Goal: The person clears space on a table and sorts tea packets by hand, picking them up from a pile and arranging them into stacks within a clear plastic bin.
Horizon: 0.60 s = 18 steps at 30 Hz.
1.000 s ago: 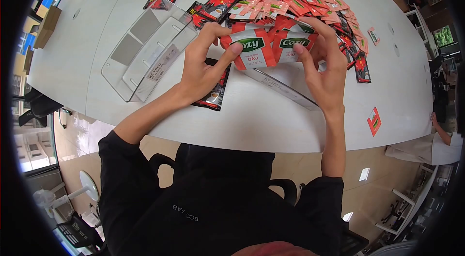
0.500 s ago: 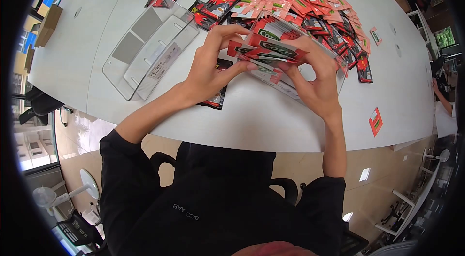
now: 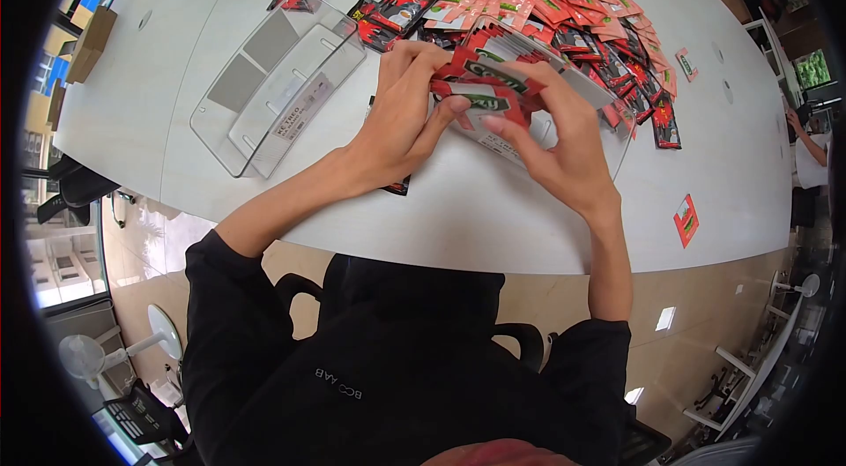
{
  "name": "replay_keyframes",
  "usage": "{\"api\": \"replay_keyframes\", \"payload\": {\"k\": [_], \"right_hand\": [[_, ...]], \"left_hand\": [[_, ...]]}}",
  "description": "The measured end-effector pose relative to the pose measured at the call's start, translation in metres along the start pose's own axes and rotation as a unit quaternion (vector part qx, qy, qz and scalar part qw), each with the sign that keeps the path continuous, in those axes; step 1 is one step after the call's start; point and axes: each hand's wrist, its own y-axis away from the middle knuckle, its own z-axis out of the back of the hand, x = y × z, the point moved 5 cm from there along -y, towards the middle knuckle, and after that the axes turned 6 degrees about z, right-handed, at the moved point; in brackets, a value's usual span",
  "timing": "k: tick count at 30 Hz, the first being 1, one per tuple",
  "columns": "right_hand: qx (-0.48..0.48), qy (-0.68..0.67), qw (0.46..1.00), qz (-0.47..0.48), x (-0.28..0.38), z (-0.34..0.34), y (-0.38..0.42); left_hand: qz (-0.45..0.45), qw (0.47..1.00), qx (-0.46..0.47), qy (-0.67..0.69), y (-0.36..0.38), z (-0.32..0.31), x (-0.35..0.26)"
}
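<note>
Above the front of a clear plastic bin (image 3: 619,124), several red sachets with green labels (image 3: 483,103) are gripped between my two hands. My left hand (image 3: 401,118) pinches their left side, thumb on the near face. On the right side, my right hand (image 3: 568,135) has its fingers behind the sachets and its thumb in front. More upright red sachets (image 3: 504,41) stand in a row inside the bin, just beyond my fingers. A black-and-red packet (image 3: 398,187) lies mostly hidden under my left wrist.
A second clear bin (image 3: 264,104) stands to the left. Black-and-red packets (image 3: 410,0) and pink-red sachets (image 3: 573,3) are heaped behind the hands. Single sachets lie at right, one (image 3: 686,221) near the table edge. A person (image 3: 809,149) is at far right.
The sachets have tilted and drawn closer together between my hands. My left hand has shifted slightly right, and the right thumb has moved left on their near face.
</note>
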Motion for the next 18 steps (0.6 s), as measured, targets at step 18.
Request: {"api": "replay_keyframes", "payload": {"k": [18], "right_hand": [[-0.015, 0.127, 0.987, -0.096, -0.020, 0.012, 0.006]], "left_hand": [[-0.009, 0.996, 0.070, -0.055, -0.025, 0.006, -0.002]]}}
